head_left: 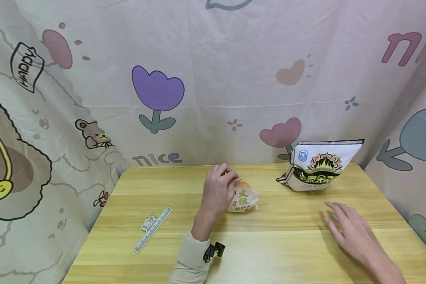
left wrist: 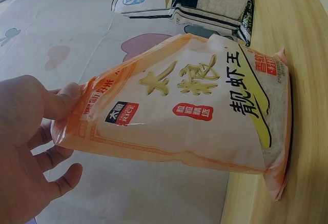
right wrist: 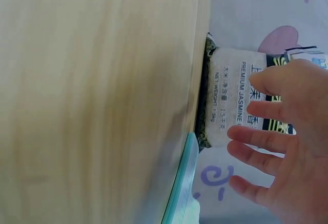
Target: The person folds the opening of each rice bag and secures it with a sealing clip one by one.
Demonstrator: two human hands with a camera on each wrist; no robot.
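My left hand (head_left: 218,189) pinches the top end of an orange and clear rice bag (left wrist: 205,116) between thumb and fingers. The bag stands upright on the wooden table, its gold and black lettering showing in the left wrist view. Over the table's right side, my right hand (head_left: 355,232) has its fingers spread and holds nothing. Partly hidden beneath that hand in the head view lies a clear, teal-edged flat object (right wrist: 183,183); the right wrist view shows it end-on. Beyond the right hand stands a white and black jasmine rice bag (head_left: 316,167), apart from the fingers.
On the table's left lies a pale clip (head_left: 152,229) with a long bar patterned like piano keys. A printed cloth (head_left: 213,79) hangs behind the table (head_left: 269,252) and along both sides. A black strap device (head_left: 214,251) sits on the left wrist.
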